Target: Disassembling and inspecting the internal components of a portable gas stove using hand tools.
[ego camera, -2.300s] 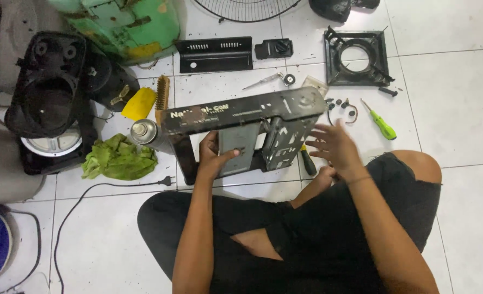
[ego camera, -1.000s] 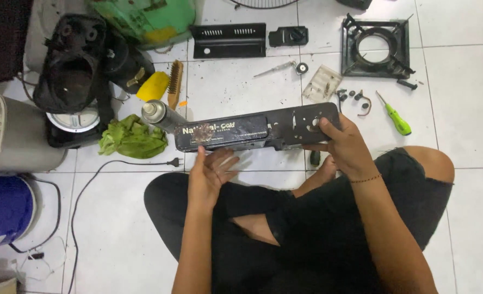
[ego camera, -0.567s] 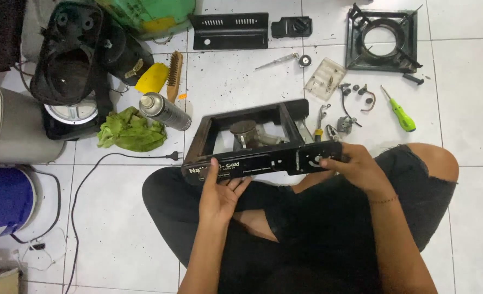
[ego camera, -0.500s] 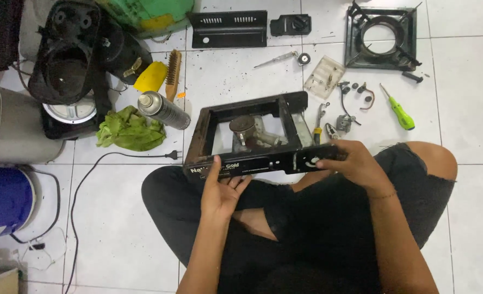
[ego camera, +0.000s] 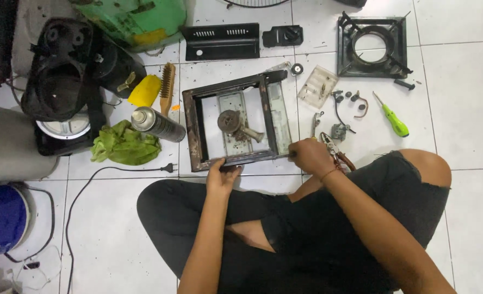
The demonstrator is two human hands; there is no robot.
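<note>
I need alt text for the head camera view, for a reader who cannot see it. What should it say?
A person sits cross-legged on a white tiled floor, both hands on the near edge of a rusty black stove frame: left hand at the middle, right hand at the corner. Around lie a spray can, green cloth, wire brush and green screwdriver.

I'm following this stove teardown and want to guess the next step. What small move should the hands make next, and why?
Probably let go of the stove frame and reach in for the burner. The frame lies flat on the tiles, open side up, with the left hand and right hand only holding its near edge. The burner sits exposed in the middle, and pliers lie by the right hand.
</note>
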